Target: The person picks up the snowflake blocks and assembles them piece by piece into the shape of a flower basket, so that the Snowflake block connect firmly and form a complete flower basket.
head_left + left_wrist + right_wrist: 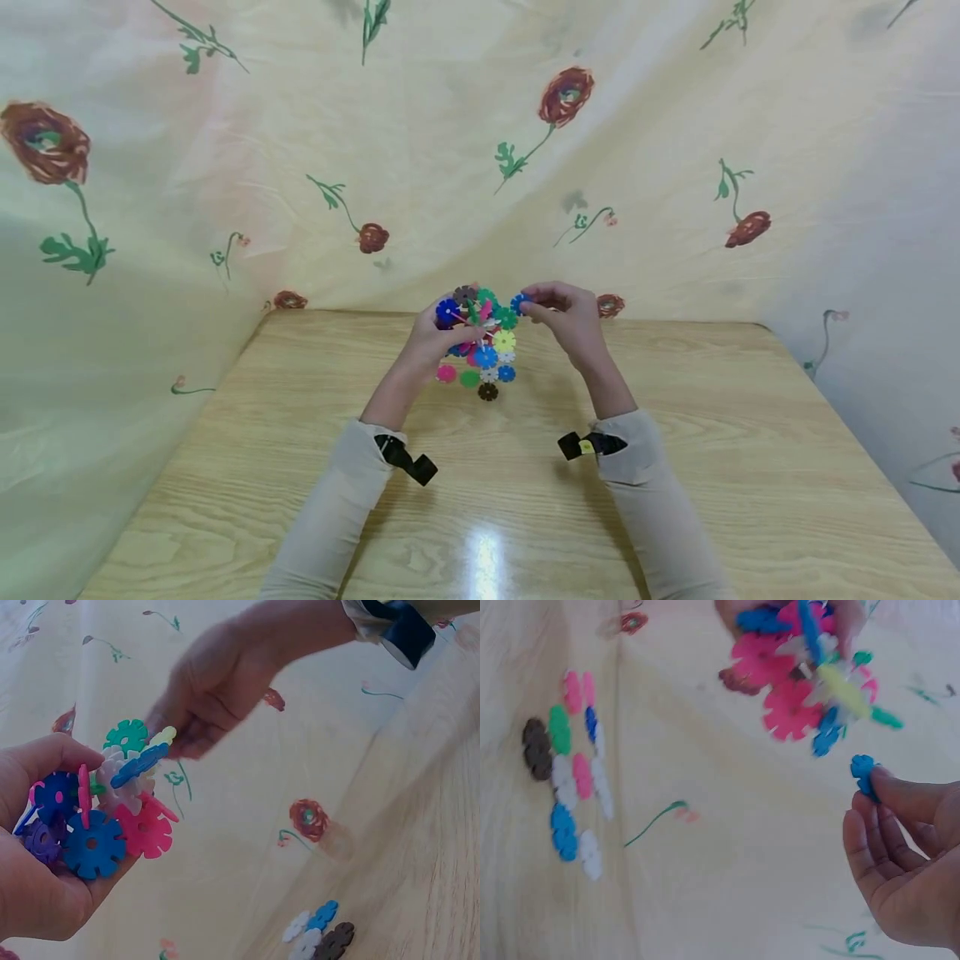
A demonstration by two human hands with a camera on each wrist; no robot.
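Observation:
My left hand (45, 892) grips a cluster of interlocked plastic snowflake discs (124, 802) in blue, pink, white, green, yellow and purple. Its thumb lies over the near side of the cluster. Just right of it, my right hand (570, 321) pinches a single blue snowflake disc (862, 774) between thumb and fingertips. In the right wrist view that disc is apart from the cluster. Loose snowflake discs, among them a brown one (488, 392), a pink one (446, 373) and a blue one (506, 373), lie on the table below the hands.
The wood-grain table (712, 467) reaches back to a pale cloth (450, 150) printed with red flowers, which hangs behind and at both sides. Each wrist wears a black strap with a small camera (422, 469).

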